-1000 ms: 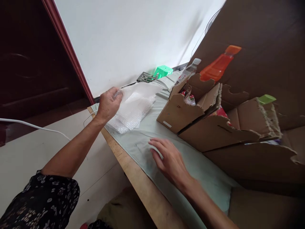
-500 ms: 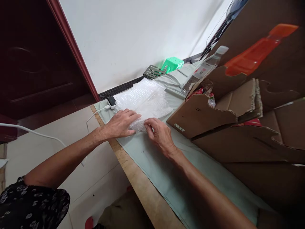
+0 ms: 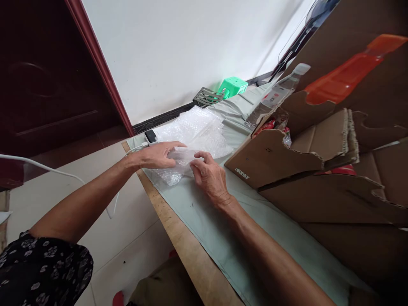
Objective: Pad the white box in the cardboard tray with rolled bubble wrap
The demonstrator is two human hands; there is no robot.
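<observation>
White wall [image 3: 178, 51] behind, dark red door [image 3: 35, 85] at left of view, pale tiled floor [image 3: 134, 259] below. Table runs diagonally: bare wooden edge [image 3: 168, 221] nearest the person, pale green cloth [image 3: 207, 221] over the rest, creased toward the far end.

Bubble wrap [image 3: 200, 123], clear, several overlapping sheets, lies on the cloth near the far left corner, its near end under and between the hands.

Left hand [image 3: 157, 155]: reaches in over the wooden edge, palm down, thumb and fingers parted, at the near left part of the wrap. Clear film shows in the gap; cannot tell whether any is gripped. Black floral sleeve [image 3: 47, 272] on that arm.

Right hand [image 3: 210, 178]: just beside the wrap's near right side, fingers curled, thumb and forefinger tips close together. Cannot tell whether a layer is pinched there. The two hands are near each other, not touching.

Small white device [image 3: 151, 136] with dark screen sits at the wrap's left edge, white cable [image 3: 135, 148] plugged in.

Beyond the table's far end: slatted dark rack [image 3: 207, 97] and bright green plastic stool [image 3: 235, 86], near the wall.

Right side: cut cardboard holders [image 3: 280, 157] in a row, red packaging [image 3: 266, 126] inside the nearest to the wrap. Clear bottle [image 3: 277, 93], white-capped, leans behind that holder; orange bottle [image 3: 344, 74] tilts before a tall cardboard panel [image 3: 338, 25].
</observation>
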